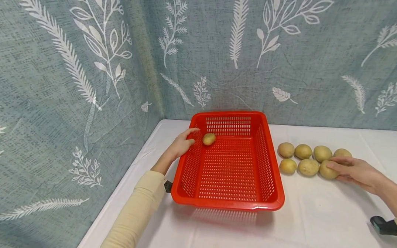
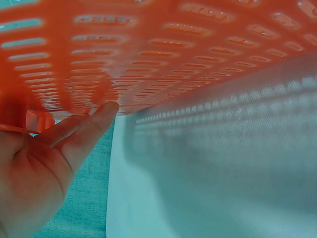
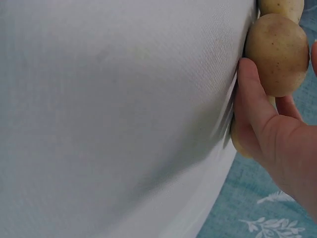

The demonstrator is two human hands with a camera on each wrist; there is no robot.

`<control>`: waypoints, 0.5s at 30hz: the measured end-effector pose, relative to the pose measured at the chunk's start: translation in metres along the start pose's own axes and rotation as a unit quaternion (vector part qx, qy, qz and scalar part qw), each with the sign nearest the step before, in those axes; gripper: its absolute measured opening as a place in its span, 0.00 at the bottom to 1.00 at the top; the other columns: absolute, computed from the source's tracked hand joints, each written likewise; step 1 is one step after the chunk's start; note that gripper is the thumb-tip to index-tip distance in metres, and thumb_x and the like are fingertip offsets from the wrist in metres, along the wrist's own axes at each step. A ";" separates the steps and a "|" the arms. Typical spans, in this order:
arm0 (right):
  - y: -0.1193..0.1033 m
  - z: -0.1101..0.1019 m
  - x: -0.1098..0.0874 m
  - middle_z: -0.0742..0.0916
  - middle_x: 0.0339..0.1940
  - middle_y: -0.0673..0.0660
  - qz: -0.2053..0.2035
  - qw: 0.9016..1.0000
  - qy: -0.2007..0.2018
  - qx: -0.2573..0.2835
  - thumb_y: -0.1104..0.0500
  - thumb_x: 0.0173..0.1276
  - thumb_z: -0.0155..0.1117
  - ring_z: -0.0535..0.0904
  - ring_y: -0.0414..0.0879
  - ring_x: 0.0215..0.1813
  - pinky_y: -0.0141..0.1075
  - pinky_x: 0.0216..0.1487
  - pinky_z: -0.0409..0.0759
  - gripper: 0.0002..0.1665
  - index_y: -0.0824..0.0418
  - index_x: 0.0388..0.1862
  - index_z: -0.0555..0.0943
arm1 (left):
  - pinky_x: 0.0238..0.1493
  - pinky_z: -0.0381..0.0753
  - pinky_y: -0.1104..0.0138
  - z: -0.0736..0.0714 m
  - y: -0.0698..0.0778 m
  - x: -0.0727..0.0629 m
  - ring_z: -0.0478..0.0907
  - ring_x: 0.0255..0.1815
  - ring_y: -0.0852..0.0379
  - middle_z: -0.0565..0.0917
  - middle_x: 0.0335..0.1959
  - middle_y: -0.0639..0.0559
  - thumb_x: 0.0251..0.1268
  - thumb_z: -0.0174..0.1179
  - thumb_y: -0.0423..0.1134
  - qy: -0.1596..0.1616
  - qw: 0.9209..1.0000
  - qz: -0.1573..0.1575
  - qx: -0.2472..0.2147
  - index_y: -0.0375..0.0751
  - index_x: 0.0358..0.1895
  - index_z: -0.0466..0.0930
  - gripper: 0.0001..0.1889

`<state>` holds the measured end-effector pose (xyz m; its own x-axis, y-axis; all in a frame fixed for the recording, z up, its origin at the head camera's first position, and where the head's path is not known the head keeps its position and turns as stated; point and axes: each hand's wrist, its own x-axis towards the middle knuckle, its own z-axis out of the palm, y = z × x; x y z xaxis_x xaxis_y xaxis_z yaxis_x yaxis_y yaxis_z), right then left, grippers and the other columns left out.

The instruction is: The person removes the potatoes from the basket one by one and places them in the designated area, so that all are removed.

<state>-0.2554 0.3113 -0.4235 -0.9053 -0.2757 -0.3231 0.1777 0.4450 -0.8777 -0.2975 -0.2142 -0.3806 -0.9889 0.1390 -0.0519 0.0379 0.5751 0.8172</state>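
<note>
A red plastic basket [image 1: 228,207] with slotted walls stands on the table, and one potato [image 1: 209,139] lies inside at its back left. My left hand [image 1: 182,143] grips the basket's left rim. In the left wrist view, fingers of the left hand [image 2: 44,168] lie along the outside of the slotted wall [image 2: 163,54]. To the right of the basket, my right hand [image 1: 357,174] has its fingers and thumb round a potato [image 1: 328,170], the rightmost of the front row. The right wrist view shows this potato [image 3: 277,54] close to the cloth, fingertips beside it.
Beside the held potato lie other potatoes in two rows, among them a front one [image 1: 308,167] and a back one [image 1: 322,153]. A white cloth [image 1: 322,222] covers the table. Blue-green curtains [image 1: 216,64] with white leaf prints hang behind and at the left.
</note>
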 end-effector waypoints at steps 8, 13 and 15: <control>0.000 0.004 -0.001 0.66 0.61 0.79 -0.020 0.999 0.024 -0.037 0.53 0.71 0.58 0.74 0.28 0.40 0.34 0.44 0.79 0.41 0.82 0.66 0.54 | 0.48 0.68 0.58 0.000 0.002 -0.001 0.67 0.49 0.45 0.63 0.67 0.38 0.68 0.42 0.29 -0.002 1.000 -0.004 0.000 0.41 0.70 0.63 0.27; 0.002 0.003 0.000 0.64 0.62 0.78 -0.017 0.999 0.009 -0.028 0.53 0.71 0.58 0.74 0.28 0.41 0.35 0.45 0.78 0.41 0.82 0.66 0.54 | 0.48 0.70 0.58 0.000 0.001 -0.001 0.68 0.48 0.45 0.65 0.66 0.38 0.68 0.42 0.29 -0.001 1.000 -0.006 -0.002 0.42 0.70 0.63 0.27; 0.002 0.002 0.000 0.63 0.63 0.78 -0.017 1.000 0.001 -0.026 0.53 0.72 0.57 0.74 0.27 0.42 0.34 0.46 0.78 0.41 0.82 0.67 0.53 | 0.49 0.70 0.57 0.001 0.000 -0.001 0.68 0.49 0.45 0.65 0.65 0.38 0.67 0.42 0.29 0.001 1.000 -0.007 -0.003 0.42 0.70 0.63 0.27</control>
<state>-0.2547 0.3105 -0.4263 -0.9111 -0.2906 -0.2924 0.1259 0.4793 -0.8686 -0.2968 -0.2136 -0.3808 -0.9895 0.1303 -0.0625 0.0235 0.5717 0.8202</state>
